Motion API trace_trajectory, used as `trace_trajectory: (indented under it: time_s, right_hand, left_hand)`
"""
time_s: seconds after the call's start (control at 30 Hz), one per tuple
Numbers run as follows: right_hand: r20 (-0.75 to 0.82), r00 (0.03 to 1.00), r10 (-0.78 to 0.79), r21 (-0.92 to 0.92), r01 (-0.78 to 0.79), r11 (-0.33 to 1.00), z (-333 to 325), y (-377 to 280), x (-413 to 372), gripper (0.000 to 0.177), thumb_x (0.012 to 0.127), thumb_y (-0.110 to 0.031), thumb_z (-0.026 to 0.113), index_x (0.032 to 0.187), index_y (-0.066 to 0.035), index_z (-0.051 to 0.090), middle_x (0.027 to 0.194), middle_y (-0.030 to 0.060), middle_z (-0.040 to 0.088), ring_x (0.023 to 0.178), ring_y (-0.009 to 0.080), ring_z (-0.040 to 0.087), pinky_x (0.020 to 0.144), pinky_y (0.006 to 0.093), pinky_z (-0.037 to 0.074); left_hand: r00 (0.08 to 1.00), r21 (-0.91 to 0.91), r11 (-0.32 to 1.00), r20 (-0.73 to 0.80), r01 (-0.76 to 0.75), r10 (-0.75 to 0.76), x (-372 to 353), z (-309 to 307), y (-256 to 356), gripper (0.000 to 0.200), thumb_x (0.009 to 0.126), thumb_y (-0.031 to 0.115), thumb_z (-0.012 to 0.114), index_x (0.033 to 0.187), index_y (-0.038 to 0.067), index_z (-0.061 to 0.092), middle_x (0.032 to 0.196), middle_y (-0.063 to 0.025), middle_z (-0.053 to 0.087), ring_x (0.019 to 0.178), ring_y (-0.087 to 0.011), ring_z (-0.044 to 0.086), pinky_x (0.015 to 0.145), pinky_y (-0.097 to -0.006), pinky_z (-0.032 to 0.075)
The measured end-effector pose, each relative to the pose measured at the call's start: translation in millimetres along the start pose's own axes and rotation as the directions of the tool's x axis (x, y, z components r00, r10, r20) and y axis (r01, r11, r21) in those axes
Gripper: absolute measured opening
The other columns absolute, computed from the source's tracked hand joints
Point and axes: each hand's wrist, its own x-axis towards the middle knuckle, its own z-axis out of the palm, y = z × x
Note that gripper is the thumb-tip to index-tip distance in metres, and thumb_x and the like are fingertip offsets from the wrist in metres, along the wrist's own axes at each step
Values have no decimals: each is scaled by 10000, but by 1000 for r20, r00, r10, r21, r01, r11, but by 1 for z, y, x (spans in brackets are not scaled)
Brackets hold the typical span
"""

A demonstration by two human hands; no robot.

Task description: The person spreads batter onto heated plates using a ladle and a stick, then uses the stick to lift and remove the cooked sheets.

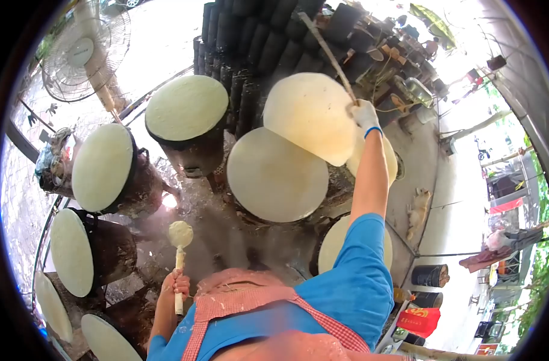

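Gripping the stick (325, 51) near its lower end, the gloved right hand (365, 115) reaches far forward, and the stick crosses the rim of a pale sheet (304, 114). Whether the sheet hangs from the stick or merely lies behind it, I cannot tell. It overlaps the near disc (277, 180), and part of another round (392, 159) shows beyond it. If the stick carries the sheet, the likely trouble is a tear or a slide: so broad and thin a thing, borne along one edge, could fold back onto the disc.

Closed around its handle, the bare left hand (177, 283) holds a ladle (181, 233) whose bowl is coated with batter. Tipped carelessly, it could drip onto the floor (208, 207) and leave a slick patch underfoot.

The right sleeve (362, 243) passes over part of a lower round (330, 243); its height above is unclear, but a dropped elbow might smear the surface or, if that is hot, burn the arm. A fan (80, 53) faces the stoves (193, 150); a strong draught could flap a lifted sheet.
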Motion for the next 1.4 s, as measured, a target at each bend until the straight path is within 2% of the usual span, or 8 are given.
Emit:
trace_trajectory:
  time_s: [0.37, 0.73, 0.9, 1.07, 1.2, 1.3, 1.37, 1.4]
  right_hand:
    - [-431, 660, 615, 704, -180, 687, -100, 276, -45, 112, 746, -123, 615, 757, -14, 588, 538, 61, 504, 357, 193, 450, 316, 348, 360]
    - [-234, 246, 941, 887, -341, 310, 30, 443, -76, 255, 762, -155, 566, 861, 73, 622, 722, 173, 641, 605, 273, 635, 495, 399, 467]
    - [-659, 244, 711, 206, -851, 483, -8, 350, -111, 453, 802, -470, 578, 971, -50, 578, 1000, 171, 651, 881, 320, 653, 760, 444, 528]
    - [-240, 765, 597, -33, -621, 783, 31, 264, -157, 520, 929, -414, 399, 1237, -14, 526, 1217, 193, 557, 1098, 349, 539, 944, 425, 424]
    - [25, 990, -142, 231, 132, 964, 136, 111, -201, 433, 910, -276, 502, 1201, 44, 530, 1095, 196, 614, 949, 295, 603, 834, 361, 487]
    - [493, 808, -323, 503, 38, 863, 232, 18, -272, 292, 845, -208, 598, 997, 39, 630, 750, 120, 630, 624, 225, 546, 545, 345, 458]
    - [859, 296, -418, 451, -52, 891, 228, -79, -367, 281, 810, -221, 630, 915, 39, 648, 692, 122, 633, 627, 205, 548, 596, 331, 455]
    - [804, 193, -563, 491, 319, 810, 261, -101, -399, 294, 801, -233, 633, 922, 34, 651, 708, 135, 637, 631, 198, 553, 615, 335, 455]
  left_hand:
    - [984, 70, 997, 177, 19, -31, 66, 9, -61, 325, 932, 291, 464, 675, 93, 437, 559, 9, 336, 430, -93, 299, 405, -231, 334]
    - [986, 41, 999, 162, 19, -25, 64, 69, -106, 300, 929, 347, 450, 791, 81, 439, 557, -5, 339, 462, -103, 340, 429, -219, 381]
    - [959, -43, 994, 261, -99, 107, 56, 49, -117, 317, 920, 356, 460, 761, 84, 416, 559, 1, 340, 448, -98, 336, 404, -219, 375]
    - [883, 22, 979, 436, -204, 174, 58, -25, -101, 298, 922, 327, 461, 757, 85, 407, 566, 10, 338, 434, -86, 329, 367, -219, 351]
    - [756, -69, 916, 542, -395, 367, 48, -103, -116, 283, 923, 303, 462, 754, 85, 400, 572, 17, 337, 423, -76, 323, 338, -219, 331]
    - [577, -397, 793, 544, -463, 609, 9, -158, -174, 148, 939, 235, 459, 878, 100, 453, 588, 24, 328, 429, -62, 340, 316, -208, 323]
    - [509, -555, 632, 382, -541, 771, -25, -207, -220, 132, 951, 257, 447, 909, 132, 449, 585, 30, 321, 409, -57, 314, 304, -196, 298]
    - [394, -602, 512, 329, -613, 858, -33, -234, -240, 110, 962, 279, 431, 949, 169, 436, 586, 32, 316, 410, -53, 302, 303, -192, 290]
